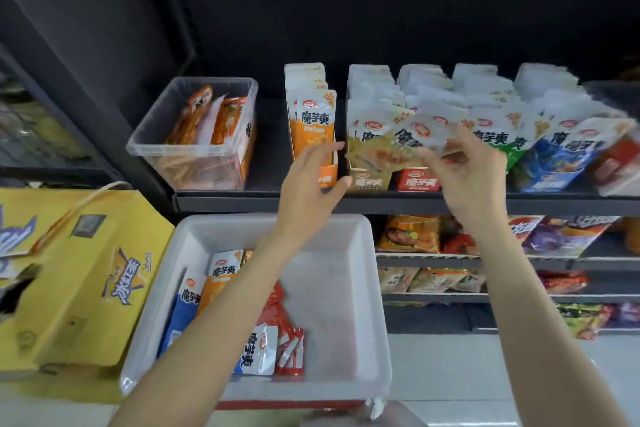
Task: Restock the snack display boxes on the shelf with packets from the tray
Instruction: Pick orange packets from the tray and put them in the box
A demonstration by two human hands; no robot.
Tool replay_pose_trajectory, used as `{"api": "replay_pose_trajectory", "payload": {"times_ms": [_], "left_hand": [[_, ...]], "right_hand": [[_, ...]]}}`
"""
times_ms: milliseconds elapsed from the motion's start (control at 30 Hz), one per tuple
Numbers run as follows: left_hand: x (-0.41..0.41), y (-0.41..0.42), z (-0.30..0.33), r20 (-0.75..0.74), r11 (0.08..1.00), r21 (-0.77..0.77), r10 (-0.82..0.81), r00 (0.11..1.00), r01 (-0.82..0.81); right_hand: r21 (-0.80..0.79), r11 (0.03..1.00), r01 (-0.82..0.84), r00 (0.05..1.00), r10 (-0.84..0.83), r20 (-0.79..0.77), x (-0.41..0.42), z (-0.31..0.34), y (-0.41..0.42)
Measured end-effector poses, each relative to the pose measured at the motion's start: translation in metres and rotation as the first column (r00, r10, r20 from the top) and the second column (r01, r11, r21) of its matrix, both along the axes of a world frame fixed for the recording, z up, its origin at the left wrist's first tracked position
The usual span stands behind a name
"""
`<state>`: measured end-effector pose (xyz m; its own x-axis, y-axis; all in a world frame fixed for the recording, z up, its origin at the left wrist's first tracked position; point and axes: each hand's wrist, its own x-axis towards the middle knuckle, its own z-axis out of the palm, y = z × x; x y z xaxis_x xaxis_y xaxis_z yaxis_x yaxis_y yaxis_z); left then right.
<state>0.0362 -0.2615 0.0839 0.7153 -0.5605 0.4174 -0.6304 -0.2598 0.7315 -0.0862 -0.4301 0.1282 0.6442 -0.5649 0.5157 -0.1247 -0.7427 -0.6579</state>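
A row of snack display boxes stands on the dark shelf [381,204]: an orange box [313,139], a khaki box [369,181], a red box [417,180], then green [516,152] and blue [554,166] ones. My right hand [471,180] pinches a blurred khaki-and-white packet [391,152], tilted over the khaki and red boxes. My left hand [310,184] hovers with straight fingers at the front of the orange box and holds nothing. Below, the white tray [346,295] holds blue [183,308], orange [221,276] and red [289,347] packets.
A clear plastic bin [194,139] of orange snack sticks sits on the shelf to the left. A yellow carton [76,274] stands beside the tray. Lower shelves [433,256] on the right carry more snack bags. Pale floor shows below.
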Motion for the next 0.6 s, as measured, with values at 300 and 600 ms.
{"api": "replay_pose_trajectory", "payload": {"times_ms": [300,600], "left_hand": [[0.013,-0.036,-0.027,0.393,0.917,0.376,-0.029,0.919,-0.132],[0.014,-0.022,-0.027,0.374,0.952,0.281,0.007,0.927,-0.12]], "right_hand": [[-0.515,0.852,-0.094,0.985,0.005,-0.173,0.056,0.001,-0.012],[-0.229,0.952,0.204,0.963,-0.238,-0.13,0.052,-0.025,0.002]]}}
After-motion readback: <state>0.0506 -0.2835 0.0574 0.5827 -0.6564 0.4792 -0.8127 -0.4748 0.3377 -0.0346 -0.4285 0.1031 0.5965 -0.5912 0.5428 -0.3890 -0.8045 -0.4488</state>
